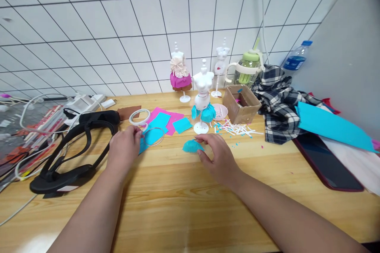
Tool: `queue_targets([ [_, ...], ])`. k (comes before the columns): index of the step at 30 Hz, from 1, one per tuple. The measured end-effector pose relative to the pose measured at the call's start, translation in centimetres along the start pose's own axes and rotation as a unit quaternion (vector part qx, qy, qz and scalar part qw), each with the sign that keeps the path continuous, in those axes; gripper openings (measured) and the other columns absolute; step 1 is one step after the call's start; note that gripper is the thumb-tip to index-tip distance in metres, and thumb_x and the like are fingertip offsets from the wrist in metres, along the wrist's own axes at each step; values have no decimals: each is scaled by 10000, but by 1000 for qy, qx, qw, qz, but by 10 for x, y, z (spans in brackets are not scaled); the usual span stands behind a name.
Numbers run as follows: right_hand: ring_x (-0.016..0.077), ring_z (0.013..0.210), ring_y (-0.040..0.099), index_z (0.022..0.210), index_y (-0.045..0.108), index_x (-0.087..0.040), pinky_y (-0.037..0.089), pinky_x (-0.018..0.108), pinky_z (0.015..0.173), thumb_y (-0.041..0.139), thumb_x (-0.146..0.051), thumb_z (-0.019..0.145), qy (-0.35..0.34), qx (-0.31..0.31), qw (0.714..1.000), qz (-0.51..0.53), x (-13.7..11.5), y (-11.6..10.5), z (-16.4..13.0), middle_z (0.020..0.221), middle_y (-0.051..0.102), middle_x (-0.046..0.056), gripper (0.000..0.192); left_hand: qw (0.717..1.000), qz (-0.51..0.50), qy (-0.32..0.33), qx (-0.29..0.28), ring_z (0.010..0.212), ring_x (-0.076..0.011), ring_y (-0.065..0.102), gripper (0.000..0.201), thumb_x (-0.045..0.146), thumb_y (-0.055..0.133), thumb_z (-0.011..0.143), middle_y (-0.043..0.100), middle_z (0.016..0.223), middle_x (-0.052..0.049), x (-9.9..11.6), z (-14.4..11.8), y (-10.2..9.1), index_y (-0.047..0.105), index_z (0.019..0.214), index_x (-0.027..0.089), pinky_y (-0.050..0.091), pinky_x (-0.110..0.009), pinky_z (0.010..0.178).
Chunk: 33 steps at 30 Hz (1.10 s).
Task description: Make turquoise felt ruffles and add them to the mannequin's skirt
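My left hand [126,144] has its fingers pinched together at the left edge of a thin, pale ring [164,136], which lies over pieces of blue crepe paper [152,136]. My right hand [218,156] grips a small folded piece of blue crepe paper [191,146] between thumb and fingers, just above the table. Behind it stands a white mini mannequin [203,83] with blue paper puffs [208,113] around its lower part. Two white rolls of tape [140,116] lie beyond my left hand, next to a pink sheet [175,117] under the blue pieces.
Behind stand a dressed mannequin [180,79] and a bare one [221,65]. A cardboard box [247,110], pink dish [220,112] and white paper strips [237,128] sit right of centre. A black headset strap [65,178] lies left; a phone [329,164] and plaid cloth [277,102] lie right.
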State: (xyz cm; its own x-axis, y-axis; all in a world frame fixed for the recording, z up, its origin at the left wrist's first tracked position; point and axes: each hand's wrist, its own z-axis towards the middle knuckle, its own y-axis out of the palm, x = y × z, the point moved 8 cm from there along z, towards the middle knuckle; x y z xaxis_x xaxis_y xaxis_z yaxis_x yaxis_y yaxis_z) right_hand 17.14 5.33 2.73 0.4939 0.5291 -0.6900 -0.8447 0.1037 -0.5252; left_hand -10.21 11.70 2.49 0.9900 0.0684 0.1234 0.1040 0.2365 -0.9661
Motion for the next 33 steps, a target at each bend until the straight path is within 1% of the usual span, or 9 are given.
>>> queue_targets([
  [2,230,978,565,1156,549,-222,443,398,883,554,-143,821,6,-1,1000,1,2,1,0,1064,651,60,344,999,43,15,-5,1067,-377,548,331,393,441,878,663,1077,-171,-1,1,7,607,1078,188,374,-483,890],
  [5,235,987,564,1132,561,-226,444,402,881,546,-146,822,7,-4,1000,4,3,2,1,1068,652,60,321,997,44,59,-26,1117,-366,513,366,450,477,859,636,1162,-139,10,-6,14,610,1111,220,350,-487,929],
  [14,242,1035,562,1014,618,-248,431,413,916,549,-144,818,-6,-16,1000,-10,2,4,0,1040,665,47,232,986,15,115,-121,962,-294,584,253,438,486,849,701,924,-67,27,-11,32,654,825,251,303,-491,949],
  [20,232,1043,559,1022,614,-239,423,398,926,554,-112,807,-7,-16,1000,-3,3,5,1,1046,668,48,258,990,-17,94,-106,897,-278,620,298,468,493,831,705,931,-65,25,-10,29,616,969,234,360,-427,881],
  [24,228,1040,552,1001,622,-234,413,389,929,556,-109,809,-4,-21,1000,-3,3,5,1,1028,671,45,238,988,12,111,-111,912,-309,603,246,416,457,852,693,884,-68,25,-10,33,632,820,246,380,-421,812],
  [28,204,944,562,997,611,-221,425,350,854,591,-193,830,21,-15,999,36,5,3,1,987,666,41,171,994,-105,30,-31,845,-265,596,220,363,416,886,656,862,-79,7,0,21,559,824,208,422,-371,738],
  [30,179,815,556,938,605,-213,432,315,752,585,-276,855,66,-16,994,82,12,4,0,885,651,28,107,966,-245,-56,68,874,-233,597,196,366,423,901,655,922,-70,-12,2,5,528,885,201,444,-356,771],
  [31,165,753,543,906,601,-209,425,299,700,568,-314,869,98,-17,989,112,17,6,-1,830,635,20,116,930,-333,-93,124,888,-214,602,184,360,417,913,656,939,-60,-22,1,-3,509,912,200,454,-351,797],
  [33,150,684,523,858,607,-200,410,281,646,521,-379,896,162,-21,969,184,28,10,-3,745,604,11,202,819,-509,-131,229,859,-167,618,133,300,382,940,658,895,-32,-37,-4,-13,466,930,197,468,-346,840],
])
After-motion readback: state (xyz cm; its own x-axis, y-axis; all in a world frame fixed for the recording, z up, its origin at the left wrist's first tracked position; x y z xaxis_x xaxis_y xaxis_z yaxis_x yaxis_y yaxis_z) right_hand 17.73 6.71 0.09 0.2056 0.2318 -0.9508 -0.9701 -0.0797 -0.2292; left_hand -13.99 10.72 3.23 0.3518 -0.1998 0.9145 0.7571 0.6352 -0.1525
